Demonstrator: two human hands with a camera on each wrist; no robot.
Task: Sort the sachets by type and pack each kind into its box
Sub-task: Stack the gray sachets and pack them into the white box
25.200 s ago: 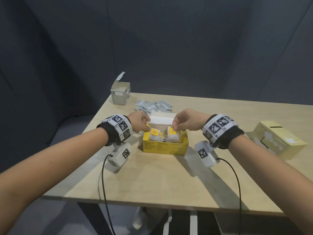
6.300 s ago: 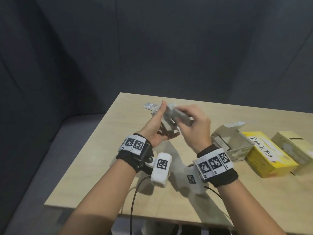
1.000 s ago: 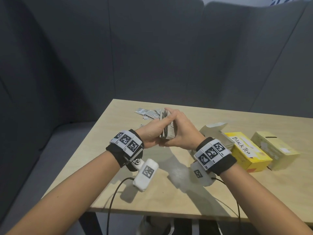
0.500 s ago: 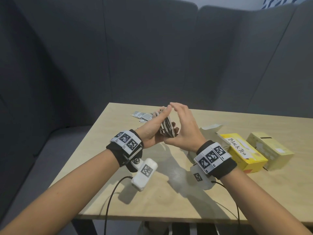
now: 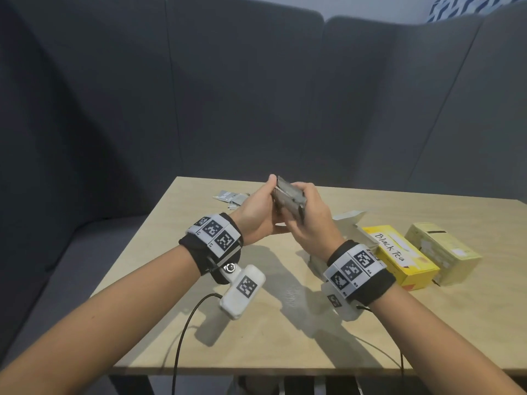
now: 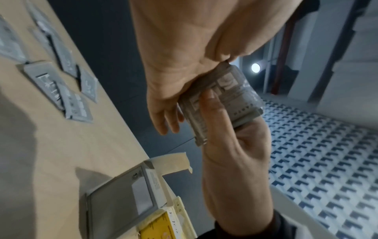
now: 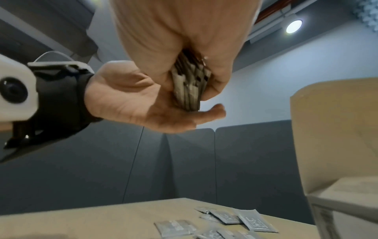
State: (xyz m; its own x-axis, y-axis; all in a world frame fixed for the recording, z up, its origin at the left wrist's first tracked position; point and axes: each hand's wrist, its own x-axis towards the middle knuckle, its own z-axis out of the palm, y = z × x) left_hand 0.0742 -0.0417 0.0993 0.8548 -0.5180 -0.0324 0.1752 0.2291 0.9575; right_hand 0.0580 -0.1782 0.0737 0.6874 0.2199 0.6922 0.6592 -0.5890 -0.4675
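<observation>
Sachets [image 5: 288,198]: grey, flat, stacked together

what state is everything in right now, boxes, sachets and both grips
stack of grey sachets: held in the air between both grips
left grip: fingers straight, palm cradling the stack
right grip: fingers curled round the stack
loose grey sachets: lying unpacked on the table
grey box: on its side, flap open
Black Tea box: closed, lying flat
pale yellow box: closed, lying flat
</observation>
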